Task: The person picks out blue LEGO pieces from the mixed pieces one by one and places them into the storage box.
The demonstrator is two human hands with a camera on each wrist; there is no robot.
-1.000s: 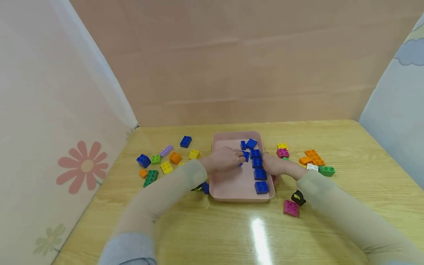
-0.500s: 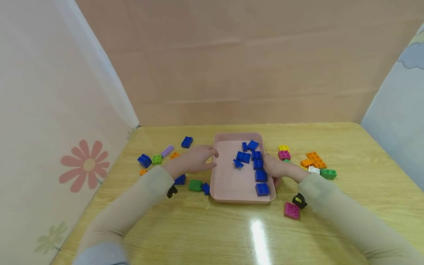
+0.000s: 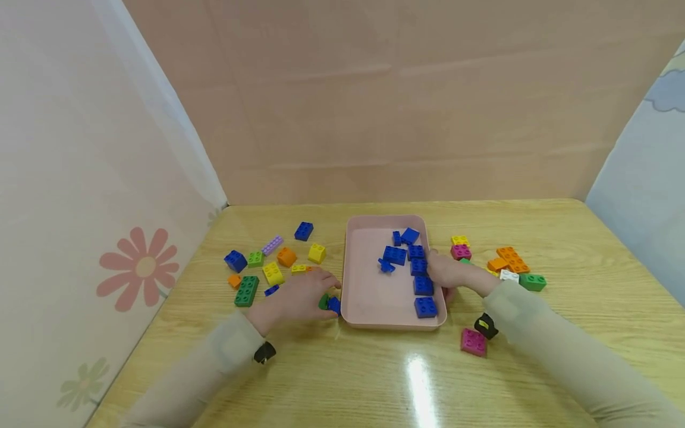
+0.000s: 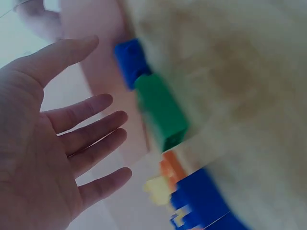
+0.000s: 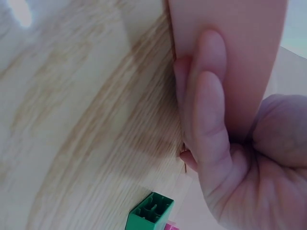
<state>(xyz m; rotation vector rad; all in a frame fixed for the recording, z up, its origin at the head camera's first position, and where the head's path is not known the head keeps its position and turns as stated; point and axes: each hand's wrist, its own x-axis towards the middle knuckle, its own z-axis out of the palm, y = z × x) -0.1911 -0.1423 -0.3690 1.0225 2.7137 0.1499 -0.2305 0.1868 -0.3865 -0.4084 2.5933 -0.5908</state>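
My left hand (image 3: 302,295) is low beside the tray's left wall, close over a green brick (image 4: 163,115) and a small blue piece (image 4: 130,62) joined end to end in the left wrist view. Its fingers are spread, with nothing between them. The small blue piece is right at the outside of the pink tray (image 3: 369,303). My right hand (image 3: 449,272) grips the tray's right wall, thumb at the rim and fingers (image 5: 211,105) flat along the outside. Inside the tray, several blue bricks line the right side; a blue brick (image 3: 394,255) and a small blue figure-like piece (image 3: 386,266) lie left of them.
Left of the tray lie a blue brick (image 3: 304,231), a yellow brick (image 3: 317,253), a dark green brick (image 3: 247,290) and several others. On the right are orange bricks (image 3: 512,260), a green brick (image 3: 532,282) and a magenta brick (image 3: 473,342). Curtains stand around the table.
My left hand has left the tray's inside, swung out left and come down near the green brick, leaving the small blue figure-like piece in the tray. My right hand keeps its grip.
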